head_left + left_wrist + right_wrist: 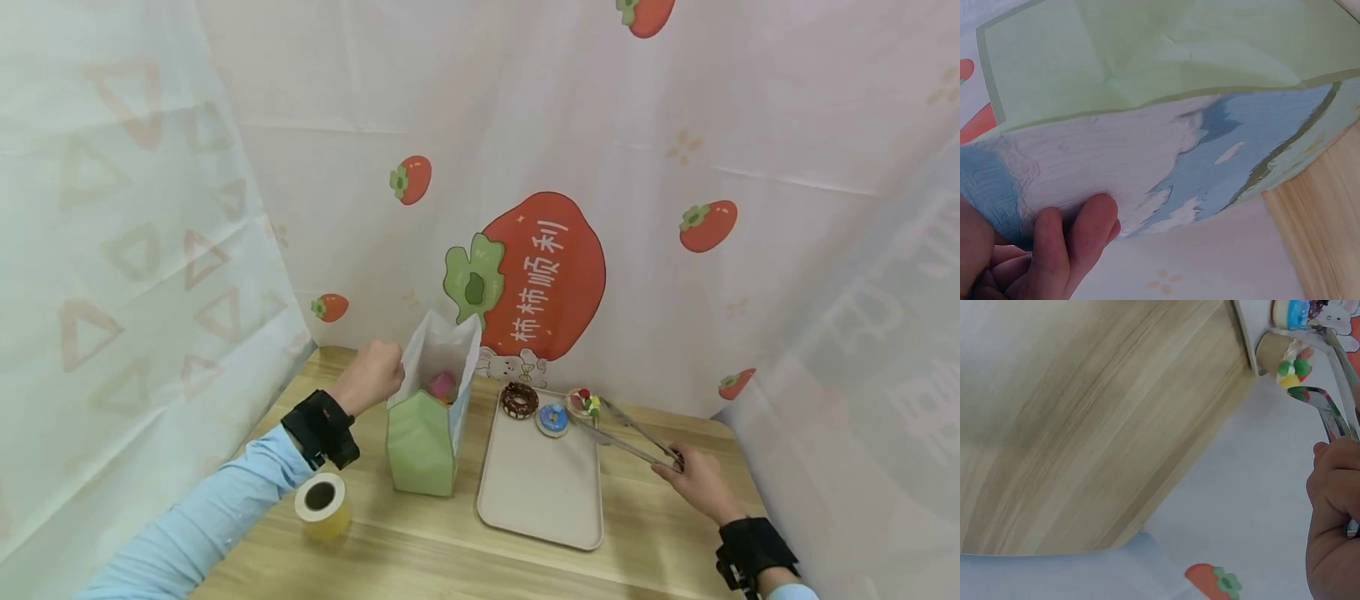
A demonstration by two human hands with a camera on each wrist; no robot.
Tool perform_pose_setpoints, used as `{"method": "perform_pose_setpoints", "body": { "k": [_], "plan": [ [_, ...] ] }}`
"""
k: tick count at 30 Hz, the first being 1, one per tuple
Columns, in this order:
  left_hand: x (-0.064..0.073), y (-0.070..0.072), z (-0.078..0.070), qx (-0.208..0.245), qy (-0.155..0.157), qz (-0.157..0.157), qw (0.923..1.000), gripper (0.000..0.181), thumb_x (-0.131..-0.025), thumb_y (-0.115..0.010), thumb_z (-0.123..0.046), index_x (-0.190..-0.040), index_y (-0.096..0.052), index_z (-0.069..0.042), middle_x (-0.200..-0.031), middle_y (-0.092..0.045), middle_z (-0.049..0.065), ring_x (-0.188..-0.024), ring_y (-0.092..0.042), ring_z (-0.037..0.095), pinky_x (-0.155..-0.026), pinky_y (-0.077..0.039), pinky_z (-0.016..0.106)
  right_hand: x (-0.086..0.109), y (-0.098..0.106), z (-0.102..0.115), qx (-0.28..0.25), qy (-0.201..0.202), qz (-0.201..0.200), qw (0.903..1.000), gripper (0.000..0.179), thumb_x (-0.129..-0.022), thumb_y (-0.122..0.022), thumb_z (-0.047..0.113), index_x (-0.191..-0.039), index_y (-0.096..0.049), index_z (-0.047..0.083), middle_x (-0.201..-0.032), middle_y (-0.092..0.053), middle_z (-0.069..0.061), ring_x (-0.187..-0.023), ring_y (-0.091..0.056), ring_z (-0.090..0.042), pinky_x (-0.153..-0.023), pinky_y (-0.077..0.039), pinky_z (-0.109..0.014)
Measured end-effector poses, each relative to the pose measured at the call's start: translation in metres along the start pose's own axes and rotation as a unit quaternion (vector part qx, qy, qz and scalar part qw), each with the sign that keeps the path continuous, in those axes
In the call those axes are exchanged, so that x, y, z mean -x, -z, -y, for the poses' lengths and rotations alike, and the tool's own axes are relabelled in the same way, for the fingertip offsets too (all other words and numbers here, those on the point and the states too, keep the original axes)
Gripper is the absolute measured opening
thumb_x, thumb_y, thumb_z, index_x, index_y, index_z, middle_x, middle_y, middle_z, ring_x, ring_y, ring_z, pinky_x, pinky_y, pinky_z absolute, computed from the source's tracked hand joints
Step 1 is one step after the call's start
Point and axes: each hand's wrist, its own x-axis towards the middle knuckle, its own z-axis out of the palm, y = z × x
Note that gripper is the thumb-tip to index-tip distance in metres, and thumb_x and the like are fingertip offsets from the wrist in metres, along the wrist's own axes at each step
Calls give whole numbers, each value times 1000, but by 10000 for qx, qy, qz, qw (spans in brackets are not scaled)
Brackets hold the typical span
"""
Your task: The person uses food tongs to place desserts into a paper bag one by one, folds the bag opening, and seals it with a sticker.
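My left hand [375,372] pinches the upper side edge of an upright green paper bag [422,450]. In the left wrist view, its fingers [1094,225] press against the bag's blue and white painted side panel. The bag's mouth gapes, and a pink rounded thing [442,384] shows inside. My right hand [701,479] grips metal tongs [622,443], whose spread tips stand on either side of a fruit-topped tart [579,402] at the tray's far right corner. To the tart's left are a blue-iced donut [558,425] and a chocolate donut [508,407].
The pastries sit along the back of a beige rectangular tray [540,483] on the wooden table. A roll of tape [330,525] stands near my left forearm, in front of the bag. White printed cloth [637,275] hangs behind the table and along both sides.
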Motion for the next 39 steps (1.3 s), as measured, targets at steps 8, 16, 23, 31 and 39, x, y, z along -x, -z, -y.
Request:
{"method": "perform_pose_setpoints", "body": {
  "k": [8, 16, 23, 31, 39],
  "plan": [
    [2, -1, -1, -10, -30, -6, 10000, 32, -87, -53, 4, -59, -45, -8, -58, -31, -3, -50, -34, 11, -47, -30, 23, -21, -1, -11, 255, 296, -121, 9992, 45, -88, -73, 16, -115, -60, -17, -69, -59, -4, -56, -47, -10, -57, -39, -28],
    [1, -2, -2, 0, 39, 45, 10000, 31, -88, -53, 3, -59, -48, -7, -58, -31, -4, -51, -35, 12, -48, -29, 24, -41, -2, -15, 359, 240, 185, 9989, 49, -87, -73, 18, -115, -59, -20, -74, -63, -11, -57, -50, -13, -55, -41, -30],
    [2, -2, -1, -114, -23, -124, 9999, 33, -87, -53, 4, -57, -45, -8, -57, -30, -4, -51, -34, 11, -48, -30, 24, -56, -8, -13, 294, 252, 372, 9986, 33, -88, -72, 20, -101, -62, -8, -68, -51, -2, -57, -41, -14, -53, -32, -28],
    [1, -4, 0, -121, -26, -106, 9999, 36, -87, -53, 4, -57, -41, -11, -57, -27, -6, -50, -31, 11, -47, -28, 24, -58, -10, -21, 226, 341, 251, 9988, 29, -91, -69, 17, -104, -67, -9, -68, -57, -5, -58, -46, -11, -54, -40, -28],
    [2, -4, 0, -173, -62, -168, 9997, 32, -87, -54, 4, -58, -45, -8, -58, -30, -4, -51, -34, 12, -48, -30, 25, -34, -16, -34, -98, 524, -267, 9982, 16, -90, -72, 16, -83, -62, 5, -63, -44, 3, -53, -31, -3, -53, -26, -23]
  ]
}}
